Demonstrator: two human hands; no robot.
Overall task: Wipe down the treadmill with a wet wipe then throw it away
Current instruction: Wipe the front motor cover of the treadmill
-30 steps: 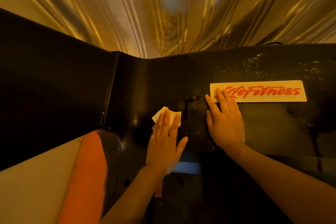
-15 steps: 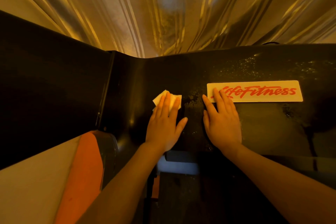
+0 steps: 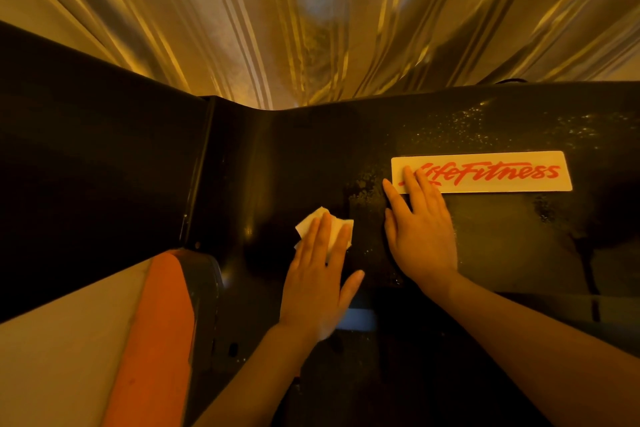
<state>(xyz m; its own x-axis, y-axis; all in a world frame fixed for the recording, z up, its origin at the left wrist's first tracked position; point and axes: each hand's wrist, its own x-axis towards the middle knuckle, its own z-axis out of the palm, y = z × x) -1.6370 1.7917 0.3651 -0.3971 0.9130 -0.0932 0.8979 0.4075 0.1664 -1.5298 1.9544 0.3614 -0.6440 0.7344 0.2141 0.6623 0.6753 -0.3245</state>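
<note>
The treadmill's black front cover (image 3: 294, 156) fills the middle of the head view. A white wet wipe (image 3: 313, 222) lies flat on it, pressed down under the fingers of my left hand (image 3: 320, 279); only its far corners show. My right hand (image 3: 420, 236) rests flat on the cover just to the right, fingers spread, fingertips overlapping the left end of a white label with red lettering (image 3: 485, 172). Wet speckles glisten on the cover above the label and between my hands.
A black side panel (image 3: 97, 166) rises at the left, with an orange and grey trim piece (image 3: 162, 333) below it. Shiny pleated curtains (image 3: 311, 17) hang behind the treadmill. A dark drip streak (image 3: 585, 260) runs down the cover at right.
My left hand has slid the wipe back down the cover toward me after pushing it up half a second ago. My right hand has stayed planted beside the label.
</note>
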